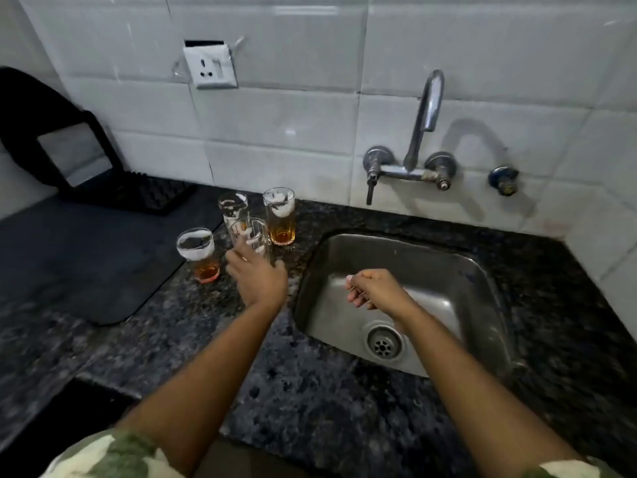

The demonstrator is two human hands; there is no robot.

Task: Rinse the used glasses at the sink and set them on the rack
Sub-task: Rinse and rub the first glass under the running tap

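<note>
i see the steel sink (482,270) set in the counter (310,391). dark rack (138,194) far left of sink. four glasses (198,253) just left of sink. my left hand (256,281) grips one; right hand (375,289) over the sink, loosely curled, empty.

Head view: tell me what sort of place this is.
Most likely a home kitchen: a steel sink set in a dark granite counter, a wall tap on white tiles, and used glasses beside the sink, one in the left hand.
</note>
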